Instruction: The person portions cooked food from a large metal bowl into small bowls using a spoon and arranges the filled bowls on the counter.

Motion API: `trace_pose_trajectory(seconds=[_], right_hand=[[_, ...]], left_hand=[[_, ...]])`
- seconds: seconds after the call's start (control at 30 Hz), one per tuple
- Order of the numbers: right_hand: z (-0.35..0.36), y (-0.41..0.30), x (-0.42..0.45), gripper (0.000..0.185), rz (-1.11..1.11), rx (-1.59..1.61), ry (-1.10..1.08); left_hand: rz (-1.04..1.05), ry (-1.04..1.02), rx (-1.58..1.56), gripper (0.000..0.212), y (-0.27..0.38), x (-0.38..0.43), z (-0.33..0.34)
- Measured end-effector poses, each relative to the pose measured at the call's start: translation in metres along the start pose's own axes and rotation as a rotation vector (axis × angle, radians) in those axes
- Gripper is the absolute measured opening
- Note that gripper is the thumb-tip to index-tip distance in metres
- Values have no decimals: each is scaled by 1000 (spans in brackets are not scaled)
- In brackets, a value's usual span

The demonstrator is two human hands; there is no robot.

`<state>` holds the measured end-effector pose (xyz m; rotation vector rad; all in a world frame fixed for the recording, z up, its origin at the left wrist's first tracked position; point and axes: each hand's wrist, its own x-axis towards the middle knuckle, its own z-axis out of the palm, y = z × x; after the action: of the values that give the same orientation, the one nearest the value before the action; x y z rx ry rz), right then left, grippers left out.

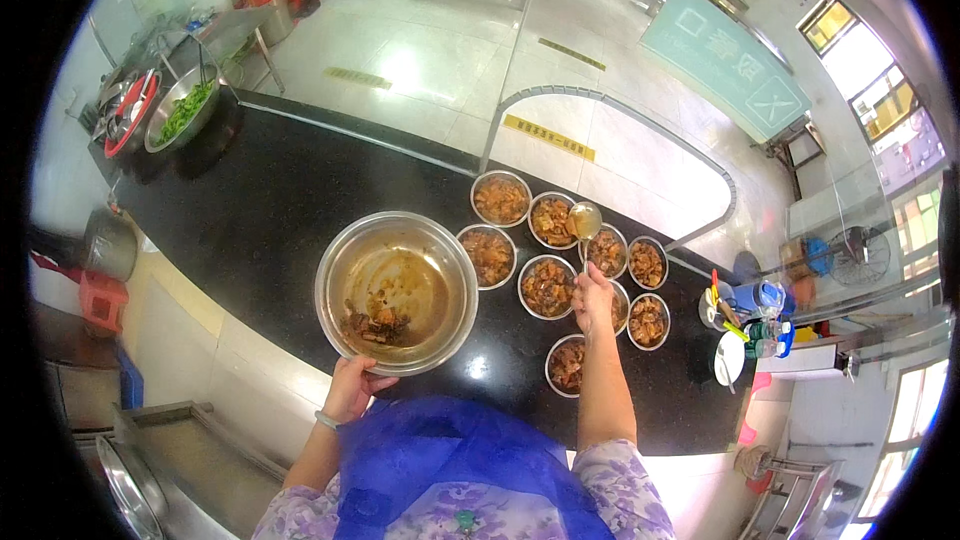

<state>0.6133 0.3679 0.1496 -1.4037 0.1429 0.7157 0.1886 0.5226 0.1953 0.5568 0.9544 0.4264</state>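
Observation:
My left hand (358, 384) grips the near rim of a large steel basin (442, 345), which holds a little dark braised food (379, 324) and brown sauce. In my right hand (592, 296) is the handle of a metal ladle (585, 220); its bowl is over the far round metal bowls, between two of them. Several such bowls filled with brown chunky food stand right of the basin, among them one at the back (501, 199), one in the middle (547, 286) and one near my forearm (565, 366). My right hand partly hides another filled bowl (620, 307).
The black counter (255, 202) carries a basin of green vegetables (182, 116) and a red-rimmed basin (135, 116) at its far left. A white bowl (728, 360), plastic bottles (766, 330) and utensils stand at the right end. A clear partition with an arched opening (600, 94) borders the far edge.

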Motion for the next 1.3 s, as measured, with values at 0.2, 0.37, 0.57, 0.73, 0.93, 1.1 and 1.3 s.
trace_pose_trajectory(seconds=[0.2,0.37,0.57,0.73,0.93,1.1,1.3], right_hand=[[-12,-6,3,44,133,296,-65],[-26,-27,-10,40,155,535,-221],[-32,-63,-67,48,-45,240,-41],[-68,-48,-73,52,-98,64,113],[10,-10,-62,55,-199,-205,63],[68,42,-16,59,-938,-860,54],[82,44,-4,54,-864,-1038,-5]], left_hand=[[-4,-45,19,40,2,5,2],[6,-48,41,40,3,5,1],[39,23,11,36,5,0,-9],[68,42,11,30,10,6,-6],[84,29,26,30,12,4,-2],[65,-39,40,34,10,-3,7],[30,2,32,38,-3,-6,-20]])
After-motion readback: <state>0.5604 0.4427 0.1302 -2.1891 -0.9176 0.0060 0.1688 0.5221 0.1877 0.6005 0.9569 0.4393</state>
